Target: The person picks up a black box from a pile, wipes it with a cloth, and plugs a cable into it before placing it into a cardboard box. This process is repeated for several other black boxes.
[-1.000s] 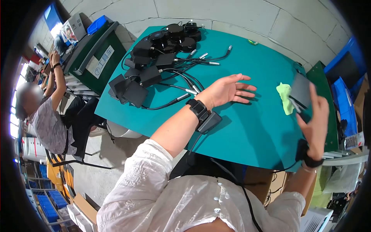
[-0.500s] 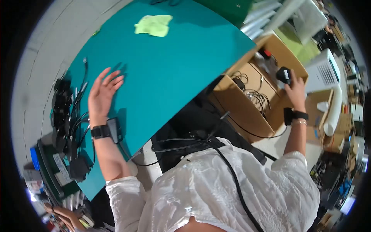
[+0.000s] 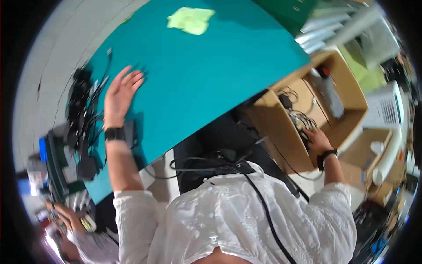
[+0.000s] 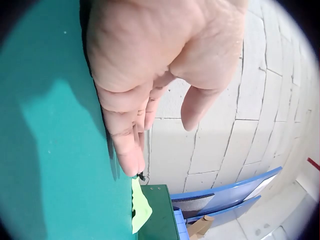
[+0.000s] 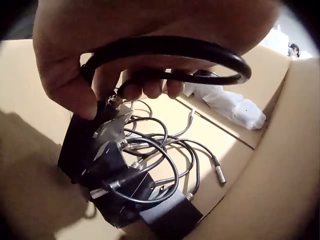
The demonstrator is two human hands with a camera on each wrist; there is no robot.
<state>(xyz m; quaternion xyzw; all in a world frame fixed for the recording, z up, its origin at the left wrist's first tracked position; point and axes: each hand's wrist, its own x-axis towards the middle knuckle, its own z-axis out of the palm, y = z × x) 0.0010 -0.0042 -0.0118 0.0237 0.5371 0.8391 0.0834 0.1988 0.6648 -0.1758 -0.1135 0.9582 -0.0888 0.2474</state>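
My right hand (image 3: pixel 319 141) reaches down into a cardboard box (image 3: pixel 283 136). Between its thumb and fingers it pinches a black cabled box (image 5: pixel 82 142), whose thick black cable (image 5: pixel 170 46) loops across the palm. Right below lie other black boxes (image 5: pixel 172 215) and a tangle of black cables (image 5: pixel 175 182) with metal plug ends. On the teal table (image 3: pixel 198 79), my left hand (image 3: pixel 119 94) rests on its edge, fingers loosely bent and holding nothing. Beside its wrist lies a row of black devices (image 3: pixel 78 114) with cables.
A pale green cloth (image 3: pixel 191 20) lies on the table's far part. A plastic-wrapped item (image 3: pixel 330 94) sits along the cardboard box's far side. A white unit (image 3: pixel 387 108) stands beyond the box. Another person (image 3: pixel 94 246) is at the lower left.
The view has swung right, to the cardboard box. My right hand has carried a black device from the table over the box, then down inside it. The left hand stays on the table.
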